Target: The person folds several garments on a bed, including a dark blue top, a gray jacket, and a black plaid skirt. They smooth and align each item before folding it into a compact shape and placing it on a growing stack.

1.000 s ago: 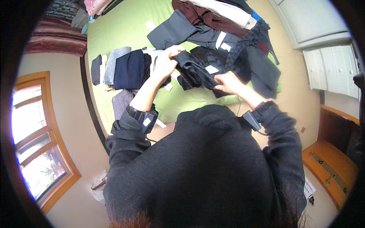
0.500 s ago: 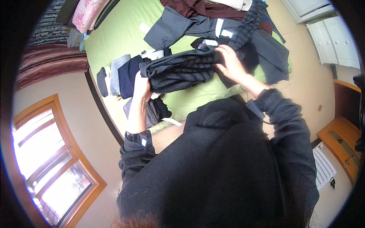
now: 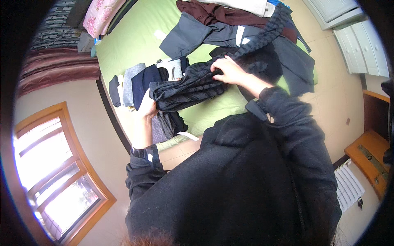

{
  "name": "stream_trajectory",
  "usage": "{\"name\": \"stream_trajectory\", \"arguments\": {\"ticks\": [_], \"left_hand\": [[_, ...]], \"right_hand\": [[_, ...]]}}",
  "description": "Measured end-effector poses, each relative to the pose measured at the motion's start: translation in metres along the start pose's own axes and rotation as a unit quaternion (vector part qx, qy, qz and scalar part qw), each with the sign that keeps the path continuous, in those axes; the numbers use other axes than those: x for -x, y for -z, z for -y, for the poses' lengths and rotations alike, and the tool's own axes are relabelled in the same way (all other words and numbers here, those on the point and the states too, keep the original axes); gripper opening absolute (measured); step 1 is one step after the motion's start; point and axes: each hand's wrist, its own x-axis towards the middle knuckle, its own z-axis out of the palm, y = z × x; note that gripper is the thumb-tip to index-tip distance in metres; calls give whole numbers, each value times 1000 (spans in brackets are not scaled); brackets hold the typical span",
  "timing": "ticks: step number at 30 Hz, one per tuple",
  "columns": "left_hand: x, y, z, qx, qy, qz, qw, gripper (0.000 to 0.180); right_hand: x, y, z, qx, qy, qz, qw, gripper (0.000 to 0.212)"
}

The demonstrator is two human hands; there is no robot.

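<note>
A dark striped garment (image 3: 188, 92), folded into a thick bundle, is held above the bed between my two hands. My left hand (image 3: 147, 105) is closed around its left end, thumb at the near fold. My right hand (image 3: 230, 71) pinches the upper edge, where a long sleeve-like strip (image 3: 266, 37) trails away to the far right over other clothes. Just left of the bundle lies a row of folded clothes, among them a navy piece (image 3: 143, 80) and a light grey one (image 3: 132, 80). Below my left hand is a grey speckled garment (image 3: 163, 126), partly covered.
Spread on the green bed sheet (image 3: 131, 37) are grey trousers (image 3: 184, 37), a maroon garment (image 3: 221, 14) and a black garment (image 3: 262, 61). A pink flowered pillow (image 3: 98, 16) is at the far left. White cabinets (image 3: 361, 47) stand right; a window (image 3: 61, 172) is at left.
My right hand has shifted left along the garment, drawing the striped strip into a narrower diagonal line. My left hand and the bundle's left end have dropped slightly nearer.
</note>
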Motion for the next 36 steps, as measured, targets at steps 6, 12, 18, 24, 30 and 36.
{"name": "stream_trajectory", "arguments": {"ticks": [6,12,18,24,30,36], "left_hand": [[14,-16,-23,-32,-137,178,974,67],[6,-40,-30,-223,2,293,930,88],[-1,-75,-28,-270,4,463,844,62],[-1,-97,-21,-276,-48,532,799,63],[1,-94,-16,-277,-70,542,790,56],[9,-83,-21,-272,-50,519,809,55]], "right_hand": [[36,25,-24,32,-21,41,998,21],[12,105,-18,-246,-81,-107,960,27],[-21,53,-2,30,-12,194,980,21],[-7,-6,10,-42,87,223,970,65],[-1,-4,16,-72,87,270,956,61],[30,29,9,-36,73,311,947,43]]}}
